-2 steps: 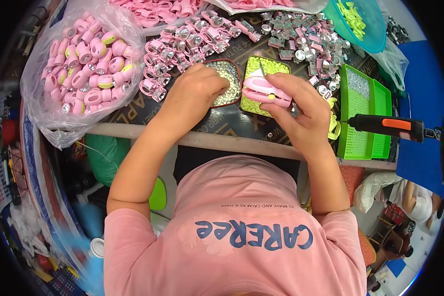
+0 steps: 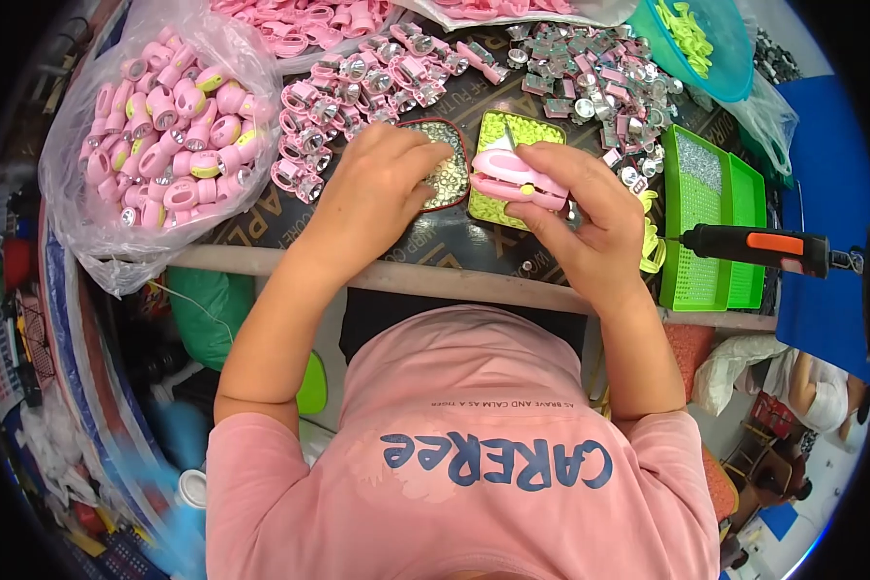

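Pink casing (image 2: 498,163) with yellow-green dot (image 2: 528,189), lime-green pieces (image 2: 539,132), bright green tray (image 2: 746,227), black-and-orange screwdriver (image 2: 764,245), teal bowl (image 2: 735,48)

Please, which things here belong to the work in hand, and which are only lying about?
Work in hand:
pink casing, held in the right hand
shiny parts, at the left hand
probably lime pieces, screwdriver and bagged pink lights

Lying about, it seems:
green bag, lower left
white bag, lower right
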`<action>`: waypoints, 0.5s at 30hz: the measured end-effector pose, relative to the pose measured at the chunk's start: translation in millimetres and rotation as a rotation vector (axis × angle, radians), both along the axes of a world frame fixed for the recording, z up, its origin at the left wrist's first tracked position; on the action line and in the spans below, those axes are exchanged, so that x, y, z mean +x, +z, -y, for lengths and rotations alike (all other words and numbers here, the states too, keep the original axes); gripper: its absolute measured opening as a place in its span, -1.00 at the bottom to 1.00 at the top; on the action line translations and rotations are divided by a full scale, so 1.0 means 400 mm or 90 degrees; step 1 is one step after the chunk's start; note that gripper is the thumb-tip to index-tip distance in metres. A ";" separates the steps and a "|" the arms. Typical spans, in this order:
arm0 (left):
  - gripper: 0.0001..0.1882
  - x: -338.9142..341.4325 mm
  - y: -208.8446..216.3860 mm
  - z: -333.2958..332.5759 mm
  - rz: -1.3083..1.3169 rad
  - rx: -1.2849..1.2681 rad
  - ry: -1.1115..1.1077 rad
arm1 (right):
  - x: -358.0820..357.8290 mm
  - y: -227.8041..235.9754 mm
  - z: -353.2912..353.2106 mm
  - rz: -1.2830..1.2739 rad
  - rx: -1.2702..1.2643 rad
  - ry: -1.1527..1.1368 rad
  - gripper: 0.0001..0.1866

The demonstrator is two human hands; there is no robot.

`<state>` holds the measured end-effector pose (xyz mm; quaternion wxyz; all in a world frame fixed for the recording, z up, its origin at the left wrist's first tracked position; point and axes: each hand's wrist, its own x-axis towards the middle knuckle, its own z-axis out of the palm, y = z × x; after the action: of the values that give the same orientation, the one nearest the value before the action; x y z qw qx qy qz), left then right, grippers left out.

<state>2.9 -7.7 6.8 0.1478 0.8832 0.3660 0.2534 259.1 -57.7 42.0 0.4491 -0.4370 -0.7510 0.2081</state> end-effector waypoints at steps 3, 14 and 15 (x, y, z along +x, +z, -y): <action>-0.27 0.034 0.066 0.033 0.204 -0.043 0.007 | 0.001 0.006 -0.003 0.019 0.005 0.009 -0.46; -0.59 0.069 0.038 0.051 0.472 -0.148 -0.099 | -0.022 0.031 -0.003 0.029 0.056 0.037 -0.48; -0.59 0.070 0.039 0.052 0.474 -0.151 -0.101 | -0.023 0.031 -0.003 0.023 0.064 0.041 -0.48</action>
<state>30.9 -28.3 22.5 0.3902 0.7335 0.2447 0.4998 249.9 -56.3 54.4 0.4499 -0.3933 -0.7822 0.1764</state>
